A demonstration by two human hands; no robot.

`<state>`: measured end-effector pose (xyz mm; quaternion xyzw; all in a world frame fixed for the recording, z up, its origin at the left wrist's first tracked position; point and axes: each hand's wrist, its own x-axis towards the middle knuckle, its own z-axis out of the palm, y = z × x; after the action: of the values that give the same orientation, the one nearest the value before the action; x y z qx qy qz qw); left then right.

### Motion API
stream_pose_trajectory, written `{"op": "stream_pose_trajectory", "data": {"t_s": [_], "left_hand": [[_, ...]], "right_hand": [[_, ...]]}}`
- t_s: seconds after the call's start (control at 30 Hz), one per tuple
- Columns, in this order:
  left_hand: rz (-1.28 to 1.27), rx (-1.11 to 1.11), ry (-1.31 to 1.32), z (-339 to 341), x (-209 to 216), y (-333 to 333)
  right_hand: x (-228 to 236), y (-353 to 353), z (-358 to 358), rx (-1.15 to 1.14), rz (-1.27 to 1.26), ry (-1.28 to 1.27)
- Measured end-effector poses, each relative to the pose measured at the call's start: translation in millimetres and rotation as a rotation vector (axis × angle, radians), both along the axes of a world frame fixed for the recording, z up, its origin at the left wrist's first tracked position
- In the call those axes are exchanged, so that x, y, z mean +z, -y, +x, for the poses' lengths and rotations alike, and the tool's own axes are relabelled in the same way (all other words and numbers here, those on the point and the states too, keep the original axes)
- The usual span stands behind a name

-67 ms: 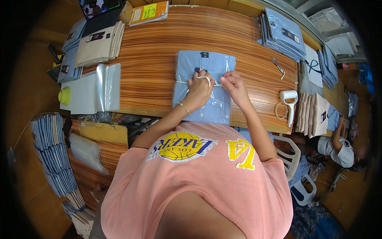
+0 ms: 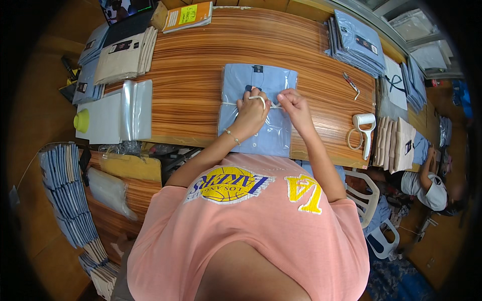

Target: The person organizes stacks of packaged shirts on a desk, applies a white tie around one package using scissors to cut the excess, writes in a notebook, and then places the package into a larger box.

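Note:
In front of me lies a bundle of folded light-blue shirts [image 2: 271, 80] in clear plastic bags, with dark tags on the top one. Crossing its middle is a white tie string [image 2: 229, 104]. My left hand [image 2: 254, 113] rests on the bundle with curled fingers, a loop of the string passing over them. My right hand [image 2: 297, 107] is just to its right, thumb and forefinger pinched together at the string, whose end is too small to make out. Both hands are closed.
Wrapped blue shirts [image 2: 354, 42] are stacked far right, beige ones [image 2: 120, 56] far left. Thread snips [image 2: 351, 86] and a white lint roller [image 2: 365, 125] lie right, beside a tape ring [image 2: 354, 139]. Plastic sleeves [image 2: 136, 110] lie left. Another person [image 2: 426, 188] is at far right.
My right hand has shifted very slightly left, toward my left hand. The left hand and the bundle stay where they were.

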<state>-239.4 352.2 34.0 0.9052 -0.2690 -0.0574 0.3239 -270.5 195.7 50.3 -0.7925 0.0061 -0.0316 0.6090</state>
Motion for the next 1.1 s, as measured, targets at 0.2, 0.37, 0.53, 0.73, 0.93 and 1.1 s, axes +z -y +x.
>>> {"op": "stream_pose_trajectory", "data": {"t_s": [0.2,0.37,0.53,0.73,0.93,1.1], "left_hand": [[0.090,-0.039,0.395,6,-1,-6],[0.342,-0.305,0.484,36,14,-19],[-0.386,-0.335,-0.327,34,17,14],[-1.170,0.034,-1.053,21,2,18],[-1.152,0.089,-1.118,19,35,-4],[-1.179,0.172,-1.176,22,30,4]], "right_hand": [[-1,19,1,-0.016,0.108,-0.180],[-61,51,-7,-0.047,0.293,-0.201],[-64,39,-13,-0.035,0.444,-0.168],[-66,44,-17,0.027,-0.033,-0.089],[-67,42,-16,0.080,-0.285,-0.039],[-69,35,-12,0.155,-0.135,-0.230]]}}
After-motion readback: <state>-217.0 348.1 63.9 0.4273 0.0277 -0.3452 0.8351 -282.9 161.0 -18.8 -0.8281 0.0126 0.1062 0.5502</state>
